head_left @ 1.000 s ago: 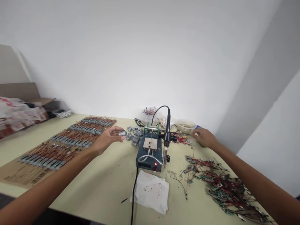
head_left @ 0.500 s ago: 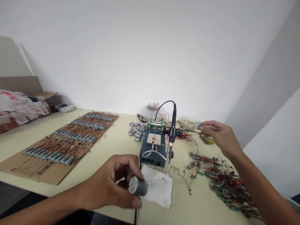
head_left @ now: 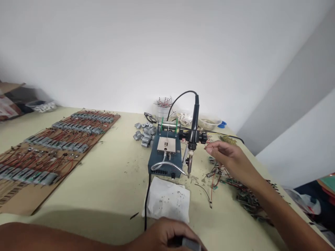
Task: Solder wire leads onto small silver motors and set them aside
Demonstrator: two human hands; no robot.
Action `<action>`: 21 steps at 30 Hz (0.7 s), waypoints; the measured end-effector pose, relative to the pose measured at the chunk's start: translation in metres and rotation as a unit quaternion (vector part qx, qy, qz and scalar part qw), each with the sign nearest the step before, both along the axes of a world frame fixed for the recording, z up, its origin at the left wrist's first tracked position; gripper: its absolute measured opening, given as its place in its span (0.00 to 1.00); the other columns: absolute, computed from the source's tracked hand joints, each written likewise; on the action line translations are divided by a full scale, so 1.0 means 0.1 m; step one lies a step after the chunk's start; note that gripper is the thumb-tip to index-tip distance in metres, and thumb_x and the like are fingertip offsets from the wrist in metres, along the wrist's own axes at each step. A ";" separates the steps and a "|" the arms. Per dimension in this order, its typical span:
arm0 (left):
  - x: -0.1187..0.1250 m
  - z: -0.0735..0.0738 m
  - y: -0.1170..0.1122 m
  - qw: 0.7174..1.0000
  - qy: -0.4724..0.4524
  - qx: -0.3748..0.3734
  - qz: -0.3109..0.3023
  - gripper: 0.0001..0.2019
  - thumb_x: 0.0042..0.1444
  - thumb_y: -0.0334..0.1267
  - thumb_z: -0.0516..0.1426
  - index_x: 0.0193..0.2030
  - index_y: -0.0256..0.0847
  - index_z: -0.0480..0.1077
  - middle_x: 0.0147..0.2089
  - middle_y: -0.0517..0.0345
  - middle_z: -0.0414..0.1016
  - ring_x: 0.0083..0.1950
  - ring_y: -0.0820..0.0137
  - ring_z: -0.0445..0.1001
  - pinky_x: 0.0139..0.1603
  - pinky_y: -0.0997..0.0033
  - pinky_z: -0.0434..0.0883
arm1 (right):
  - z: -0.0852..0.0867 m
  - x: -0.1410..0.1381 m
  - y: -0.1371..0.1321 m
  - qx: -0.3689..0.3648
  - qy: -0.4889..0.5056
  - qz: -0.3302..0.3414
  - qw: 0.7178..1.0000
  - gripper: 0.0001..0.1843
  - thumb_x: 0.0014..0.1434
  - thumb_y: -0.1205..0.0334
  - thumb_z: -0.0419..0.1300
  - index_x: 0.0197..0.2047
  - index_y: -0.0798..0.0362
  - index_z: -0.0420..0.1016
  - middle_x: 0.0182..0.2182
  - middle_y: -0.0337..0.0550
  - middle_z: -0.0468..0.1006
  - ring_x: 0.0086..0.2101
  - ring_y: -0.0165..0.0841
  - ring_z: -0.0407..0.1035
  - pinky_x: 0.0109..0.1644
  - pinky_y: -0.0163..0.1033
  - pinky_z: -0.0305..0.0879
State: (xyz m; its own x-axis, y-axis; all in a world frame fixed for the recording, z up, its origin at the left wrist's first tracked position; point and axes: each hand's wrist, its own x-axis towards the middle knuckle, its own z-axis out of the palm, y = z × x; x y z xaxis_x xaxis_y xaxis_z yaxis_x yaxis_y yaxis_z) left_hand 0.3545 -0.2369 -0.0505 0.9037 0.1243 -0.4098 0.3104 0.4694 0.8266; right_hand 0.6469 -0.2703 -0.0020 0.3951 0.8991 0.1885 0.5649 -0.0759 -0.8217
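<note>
left grip (head_left: 164, 237) closed on a grey motor (head_left: 191, 244), right grip (head_left: 225, 155) narrow over wires (head_left: 248, 198)

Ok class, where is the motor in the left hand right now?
In the head view, the motor sits in the left hand at the bottom edge of the frame, cut off there, just in front of the white tissue.

The bottom edge cuts off the left hand (head_left: 163, 237) and most of the grey block (head_left: 191, 244) in its grip. Whether the right hand (head_left: 230, 157) pinches anything between its fingertips (head_left: 208, 147) is too small to tell. Beneath that hand, the right forearm (head_left: 280, 205) hides part of the tangled wire leads (head_left: 248, 198), while the frame's left edge cuts off the cardboard sheet (head_left: 28, 198), far from the left hand.
</note>
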 end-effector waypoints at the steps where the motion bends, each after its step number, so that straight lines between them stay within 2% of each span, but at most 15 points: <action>1: 0.00 0.04 0.03 1.000 0.004 -0.003 0.028 0.16 0.46 0.43 0.72 0.39 0.42 0.75 0.26 0.68 0.72 0.26 0.78 0.64 0.30 0.77 0.59 | -0.04 -0.01 0.00 -0.014 -0.011 0.014 1.000 0.20 0.65 0.40 0.62 0.41 0.48 0.81 0.41 0.46 0.83 0.29 0.34 0.67 0.30 0.41 0.60; 4: -0.01 0.15 0.11 0.995 0.018 -0.012 0.101 0.16 0.54 0.46 0.67 0.38 0.45 0.64 0.21 0.74 0.64 0.18 0.81 0.52 0.21 0.78 0.48 | -0.11 -0.05 0.01 -0.049 -0.042 0.049 0.997 0.18 0.68 0.42 0.60 0.41 0.47 0.81 0.44 0.46 0.83 0.39 0.41 0.73 0.36 0.43 0.64; 6: 0.00 0.18 0.15 0.991 0.026 -0.029 0.124 0.20 0.55 0.51 0.66 0.38 0.45 0.62 0.22 0.73 0.65 0.16 0.83 0.49 0.18 0.78 0.45 | -0.13 -0.08 0.01 -0.067 -0.060 0.069 0.994 0.16 0.69 0.44 0.59 0.42 0.45 0.81 0.43 0.44 0.83 0.42 0.42 0.73 0.40 0.45 0.66; 9: 0.10 0.19 0.19 0.988 0.033 -0.071 0.136 0.22 0.51 0.49 0.69 0.42 0.45 0.62 0.28 0.69 0.72 0.15 0.84 0.54 0.15 0.80 0.48 | -0.13 -0.14 -0.02 -0.085 -0.084 0.094 0.988 0.15 0.71 0.46 0.57 0.42 0.44 0.80 0.40 0.42 0.81 0.39 0.40 0.72 0.42 0.46 0.66; 13: 0.22 0.18 0.24 0.980 -0.002 -0.103 0.171 0.17 0.55 0.45 0.66 0.44 0.42 0.65 0.33 0.62 0.77 0.16 0.83 0.63 0.14 0.82 0.56 | -0.12 -0.20 -0.07 -0.102 -0.100 0.125 0.982 0.16 0.73 0.46 0.54 0.41 0.45 0.78 0.38 0.40 0.78 0.37 0.36 0.71 0.41 0.44 0.65; 17: 0.23 0.16 0.31 0.977 -0.020 -0.111 0.181 0.17 0.56 0.46 0.67 0.43 0.39 0.68 0.36 0.58 0.79 0.19 0.78 0.73 0.15 0.82 0.65 | -0.14 -0.23 -0.12 -0.104 -0.111 0.147 0.977 0.15 0.73 0.47 0.57 0.38 0.46 0.76 0.33 0.38 0.76 0.33 0.33 0.69 0.37 0.41 0.62; 21: 0.20 0.20 0.37 0.974 0.005 -0.097 0.206 0.13 0.59 0.42 0.66 0.43 0.38 0.70 0.37 0.57 0.81 0.20 0.80 0.73 0.15 0.84 0.65 | -0.16 -0.27 -0.17 -0.093 -0.080 0.191 0.974 0.11 0.73 0.50 0.58 0.41 0.45 0.77 0.35 0.37 0.77 0.35 0.32 0.71 0.37 0.40 0.62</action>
State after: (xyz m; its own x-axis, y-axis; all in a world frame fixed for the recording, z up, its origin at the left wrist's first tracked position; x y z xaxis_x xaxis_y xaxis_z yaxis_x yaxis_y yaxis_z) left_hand 0.3746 -0.2003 -0.0309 0.7891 0.3945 -0.4708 0.0707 0.7030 0.7077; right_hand 0.6198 -0.2871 -0.0177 0.0048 0.9991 0.0410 0.7006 0.0259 -0.7131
